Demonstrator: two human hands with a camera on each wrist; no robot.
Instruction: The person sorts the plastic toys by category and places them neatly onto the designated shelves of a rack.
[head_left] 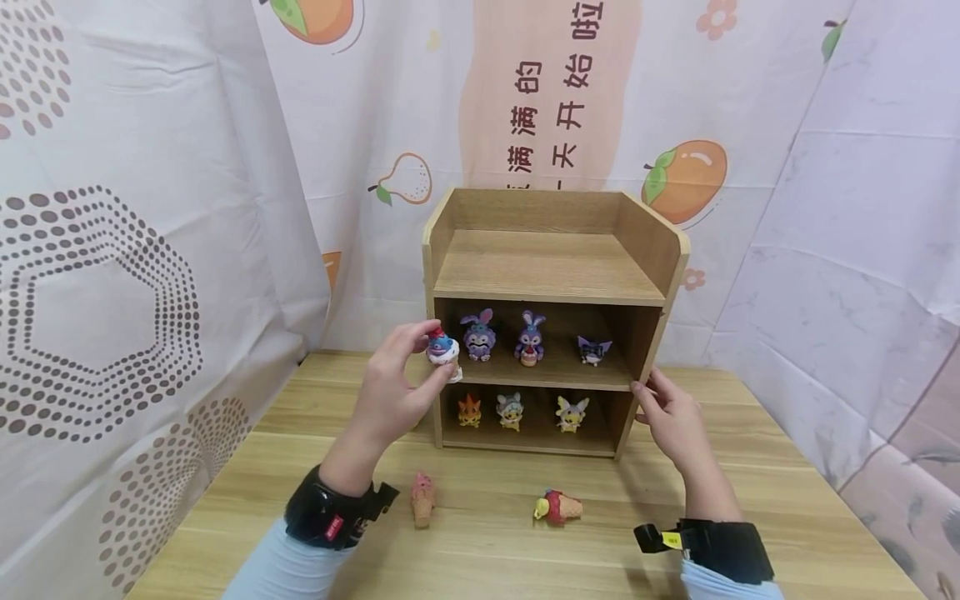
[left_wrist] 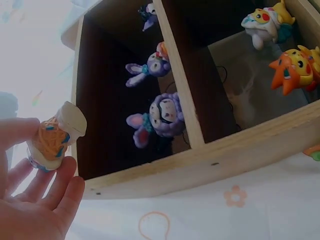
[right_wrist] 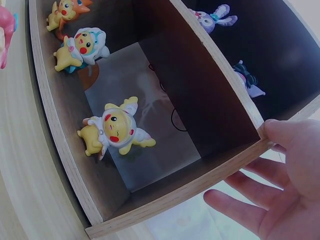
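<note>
Right now my left hand [head_left: 393, 392] has its grip pinched round a small figure [head_left: 442, 348], blue-faced with a red top and white base, at centre frame beside the wooden shelf's [head_left: 551, 292] middle tier. I judge it mid-placing; next needs a clear slot left of the purple rabbit [head_left: 478, 335]. My right hand [head_left: 671, 417], fingers spread, steadies the shelf's side.

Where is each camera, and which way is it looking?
Head: worn on the head, looking forward and down at the wooden shelf on the table; both forearms show, left hand and right hand.
Left wrist: on the left wrist, looking along the hand into the shelf; fingers pinch a small figure.
Right wrist: on the right wrist, looking into the shelf's lower level; the right hand touches the shelf's side.
Shared: both wrist views show the purple bunny figure, also in the head view.
</note>
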